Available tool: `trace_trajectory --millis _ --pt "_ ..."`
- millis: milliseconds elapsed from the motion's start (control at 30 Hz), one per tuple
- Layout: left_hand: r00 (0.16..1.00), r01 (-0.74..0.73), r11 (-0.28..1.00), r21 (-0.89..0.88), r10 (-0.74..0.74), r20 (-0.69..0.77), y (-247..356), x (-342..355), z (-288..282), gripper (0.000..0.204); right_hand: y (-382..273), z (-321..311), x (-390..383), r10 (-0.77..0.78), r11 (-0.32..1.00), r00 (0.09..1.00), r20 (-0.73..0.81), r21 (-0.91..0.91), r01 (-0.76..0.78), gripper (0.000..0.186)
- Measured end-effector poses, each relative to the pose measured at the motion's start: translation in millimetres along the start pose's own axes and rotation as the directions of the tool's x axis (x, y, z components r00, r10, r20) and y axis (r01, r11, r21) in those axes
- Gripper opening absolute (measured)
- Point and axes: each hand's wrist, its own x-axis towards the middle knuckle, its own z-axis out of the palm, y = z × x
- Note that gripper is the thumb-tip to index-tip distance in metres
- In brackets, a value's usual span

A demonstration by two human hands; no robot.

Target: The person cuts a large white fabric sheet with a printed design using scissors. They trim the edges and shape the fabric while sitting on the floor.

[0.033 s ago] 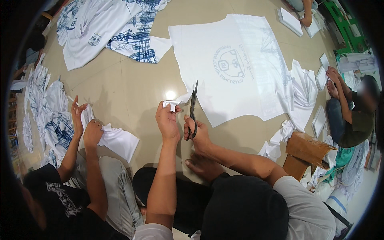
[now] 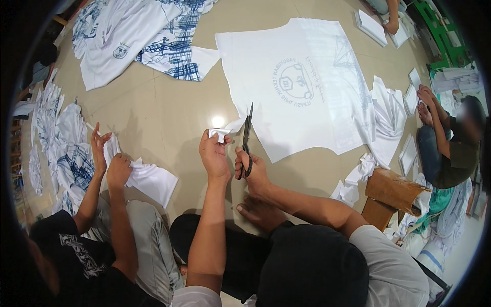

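My left hand (image 2: 215,156) pinches the end of a narrow white fabric strip (image 2: 232,128), fingers closed on it. That strip runs up to the left edge of a large white shirt panel (image 2: 273,61), which lies flat on the floor with a faint printed emblem. In my right hand (image 2: 254,171) is a pair of dark scissors (image 2: 247,135), fingers through the handles. The blades point away from me, close together, and meet the cloth where strip and panel join. Whether the blades are fully closed on the cloth I cannot tell.
To my left, a co-worker's hands (image 2: 113,166) hold white cloth (image 2: 153,180). Blue-patterned white shirts (image 2: 123,30) lie at the far left. A brown cardboard box (image 2: 394,190) stands at the right, near another seated person (image 2: 452,148) and stacks of folded white cloth (image 2: 371,26).
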Motion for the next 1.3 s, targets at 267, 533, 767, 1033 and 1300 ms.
trace_trajectory --millis 267,533,767,1033,1300 --pt "1.0 -0.012 1.0 -0.007 0.012 -0.011 4 -1 3 0.016 6 6 2 -0.009 0.999 1.0 -0.002 0.051 0.009 0.043" --pt "1.0 -0.008 1.0 0.002 0.008 -0.019 3 -3 5 0.015 4 9 3 -0.02 0.997 1.0 -0.011 0.081 0.021 0.042" --pt "0.999 -0.009 1.0 0.004 0.009 -0.04 5 -4 9 0.016 4 8 6 -0.016 0.993 1.0 0.012 0.117 0.015 0.041" --pt "0.999 0.0 1.0 -0.002 0.0 -0.049 7 -6 12 0.015 6 9 10 -0.017 0.993 1.0 -0.004 0.117 0.018 0.042" --pt "0.999 -0.028 1.0 -0.005 0.028 -0.038 7 -6 12 0.014 2 12 4 -0.004 0.997 1.0 -0.013 0.073 0.005 0.04"
